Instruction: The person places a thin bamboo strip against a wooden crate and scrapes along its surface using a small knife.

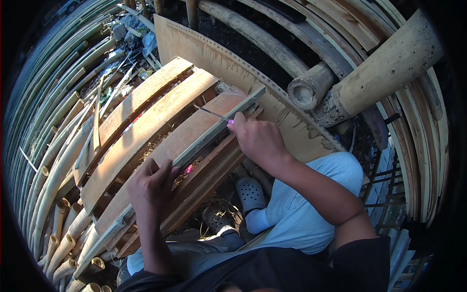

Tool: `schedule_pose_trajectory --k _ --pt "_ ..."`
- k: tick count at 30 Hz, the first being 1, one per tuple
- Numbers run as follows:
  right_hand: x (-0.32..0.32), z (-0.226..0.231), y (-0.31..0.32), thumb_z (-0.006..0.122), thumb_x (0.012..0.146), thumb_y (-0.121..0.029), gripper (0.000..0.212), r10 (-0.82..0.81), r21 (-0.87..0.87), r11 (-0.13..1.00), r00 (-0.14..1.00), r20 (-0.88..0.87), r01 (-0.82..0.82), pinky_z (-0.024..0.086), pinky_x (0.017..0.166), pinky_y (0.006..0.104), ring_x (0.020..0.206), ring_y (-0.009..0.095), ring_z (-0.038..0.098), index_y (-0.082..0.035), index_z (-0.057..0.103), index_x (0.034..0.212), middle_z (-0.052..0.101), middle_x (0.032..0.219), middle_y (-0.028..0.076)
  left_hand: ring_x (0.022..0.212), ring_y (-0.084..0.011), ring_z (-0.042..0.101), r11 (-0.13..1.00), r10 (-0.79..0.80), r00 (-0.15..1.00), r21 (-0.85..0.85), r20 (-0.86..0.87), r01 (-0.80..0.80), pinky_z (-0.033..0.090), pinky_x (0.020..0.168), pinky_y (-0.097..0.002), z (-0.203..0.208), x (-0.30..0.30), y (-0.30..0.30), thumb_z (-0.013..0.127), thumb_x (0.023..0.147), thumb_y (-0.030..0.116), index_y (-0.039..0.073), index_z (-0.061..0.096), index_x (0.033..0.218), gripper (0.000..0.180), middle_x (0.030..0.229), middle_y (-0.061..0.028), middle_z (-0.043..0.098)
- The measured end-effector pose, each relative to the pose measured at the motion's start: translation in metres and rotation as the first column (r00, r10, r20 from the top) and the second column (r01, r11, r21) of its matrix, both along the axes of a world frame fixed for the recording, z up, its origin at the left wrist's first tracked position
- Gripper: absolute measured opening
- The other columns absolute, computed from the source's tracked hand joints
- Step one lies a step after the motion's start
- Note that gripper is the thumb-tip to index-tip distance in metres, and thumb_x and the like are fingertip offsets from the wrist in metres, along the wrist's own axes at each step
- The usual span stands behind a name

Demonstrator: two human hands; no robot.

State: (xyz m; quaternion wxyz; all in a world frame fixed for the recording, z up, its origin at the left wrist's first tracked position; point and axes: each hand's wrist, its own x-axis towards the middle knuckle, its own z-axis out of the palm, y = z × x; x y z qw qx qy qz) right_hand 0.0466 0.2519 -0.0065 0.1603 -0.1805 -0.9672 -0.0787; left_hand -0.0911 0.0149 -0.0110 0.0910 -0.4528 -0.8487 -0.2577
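A long greenish bamboo strip (209, 137) lies slantwise along the near upper edge of a slatted wooden crate (182, 92). My left hand (152, 187) is closed around the strip near its middle, fingers curled over it. Farther up, by the strip's far right end, my right hand (258, 137) grips a knife by a pink handle, only a bit of which shows. Its thin blade (212, 112) points left across the strip, above the crate's slats. I cannot tell whether the blade touches the strip.
Many bamboo poles (36, 151) lie stacked on the left. Behind the crate leans a plywood sheet (194, 46). A thick bamboo post (389, 68) and curved wooden planks (413, 141) stand at the right. My grey clog (250, 193) is below the crate, by loose shavings.
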Motion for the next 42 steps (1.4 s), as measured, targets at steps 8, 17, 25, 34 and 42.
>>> schedule_pose_trajectory --k 8,17,25,34,42 --pt "0.002 0.001 -0.011 0.054 0.104 -0.031 0.030 0.143 -0.214 0.966 0.989 -0.026 -0.146 0.053 0.045 0.0392 0.052 0.028 0.067 -0.007 0.050 0.086 0.060 0.058 0.010 0.058 -0.0250 0.056 1.000 0.010 0.998 -0.020 -0.055 -0.011 0.041 0.053 -0.0401 -0.005 0.004 0.001 0.079 0.084 0.030 0.018 0.075 0.095 0.017 0.070 -0.0061 0.049" --pt "0.001 0.000 -0.003 0.054 0.104 -0.033 0.029 -0.008 -0.034 0.999 1.000 0.004 0.008 0.053 0.044 0.0360 0.050 0.025 0.067 -0.009 0.051 0.087 0.060 0.059 0.007 0.059 -0.0260 0.056 1.000 0.018 0.999 -0.015 -0.034 -0.018 0.042 0.054 -0.0410 -0.003 0.004 0.001 0.079 0.084 0.031 0.018 0.075 0.095 0.017 0.071 -0.0066 0.050" --pt "0.000 -0.007 -0.004 0.050 0.106 -0.034 0.032 -0.043 0.006 0.999 0.999 -0.017 0.043 0.054 0.044 0.0337 0.051 0.022 0.069 -0.011 0.054 0.083 0.064 0.056 0.006 0.058 -0.0265 0.057 0.999 0.044 0.999 -0.015 -0.017 -0.044 0.042 0.054 -0.0408 -0.002 0.005 0.003 0.079 0.084 0.030 0.017 0.075 0.094 0.017 0.070 -0.0075 0.050" --pt "0.003 -0.005 -0.012 0.050 0.106 -0.033 0.032 0.044 -0.067 0.997 0.999 0.008 -0.043 0.054 0.043 0.0353 0.053 0.023 0.070 -0.009 0.053 0.085 0.063 0.055 0.008 0.059 -0.0262 0.056 0.999 0.034 0.999 -0.022 -0.016 -0.035 0.042 0.054 -0.0411 -0.002 0.006 0.003 0.080 0.083 0.029 0.017 0.075 0.094 0.017 0.070 -0.0074 0.050" --pt "0.007 0.023 0.037 0.052 0.103 -0.027 0.030 -0.374 -0.276 0.893 0.927 -0.016 0.355 0.058 0.067 0.0478 0.072 0.039 0.072 0.000 0.060 0.094 0.069 0.071 0.022 0.060 -0.0261 0.056 0.999 0.036 0.999 -0.011 0.006 -0.036 0.042 0.054 -0.0409 -0.001 0.004 0.003 0.079 0.083 0.029 0.016 0.074 0.093 0.017 0.070 -0.0075 0.050"
